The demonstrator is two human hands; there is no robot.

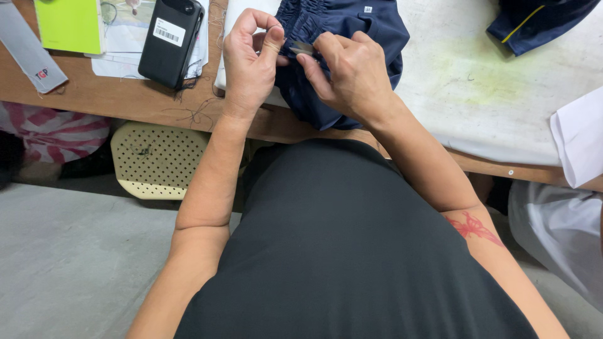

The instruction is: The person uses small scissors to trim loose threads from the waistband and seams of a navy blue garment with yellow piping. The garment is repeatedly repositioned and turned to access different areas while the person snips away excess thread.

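Note:
A navy blue garment with a gathered elastic band lies on the table's white padded top, hanging a little over the front edge. My left hand pinches the gathered band between thumb and fingers. My right hand grips a small dark metal tool, held against the fabric right beside my left thumb. Both hands touch the garment.
A black phone-like device lies on papers at the left, next to a green sheet. Loose threads hang off the wooden table edge. Another navy piece sits at the top right, white cloth at the right. A cream perforated stool stands below.

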